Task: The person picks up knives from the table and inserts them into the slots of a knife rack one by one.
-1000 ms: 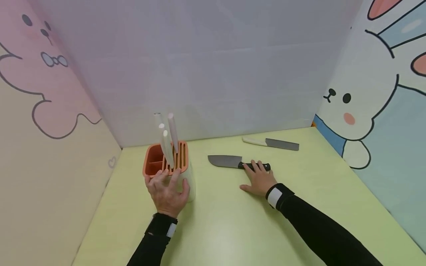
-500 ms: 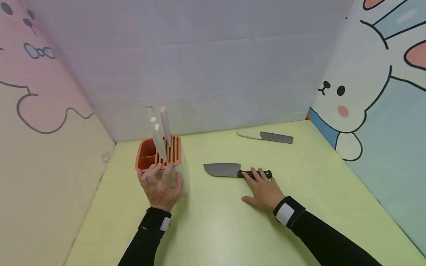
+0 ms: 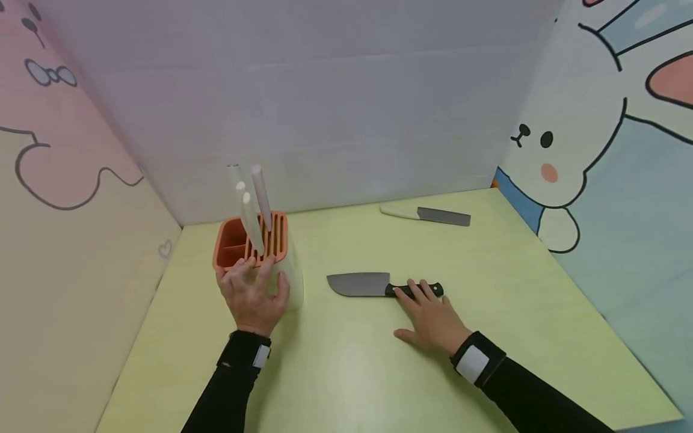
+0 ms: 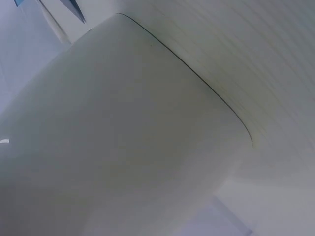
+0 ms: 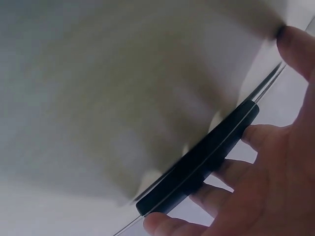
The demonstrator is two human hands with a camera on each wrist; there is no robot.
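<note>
My left hand point(image 3: 252, 302) holds the near side of a pale knife block point(image 3: 293, 273), fingertips over its orange rim and thumb against the side. Several light-handled knives point(image 3: 252, 224) stand in the slots. The block's smooth wall fills most of the left wrist view. On the table, a kitchen knife point(image 3: 358, 284) with a broad grey blade and black handle point(image 5: 197, 160) points left. The spread fingers of my right hand point(image 3: 433, 319) rest on that handle, the thumb apart from it. In the right wrist view the fingertips touch the handle from one side.
Farther back on the yellow-green table point(image 3: 346, 367) lies a second knife point(image 3: 443, 216) with a pale handle, its blade pointing right. A grey-white wall point(image 3: 346, 120) rises behind the table, and cartoon panels flank both sides.
The black-handled knife has slid over the table towards me under my right fingers, away from the pale-handled knife. My left hand stays on the block. The head view has shifted a little.
</note>
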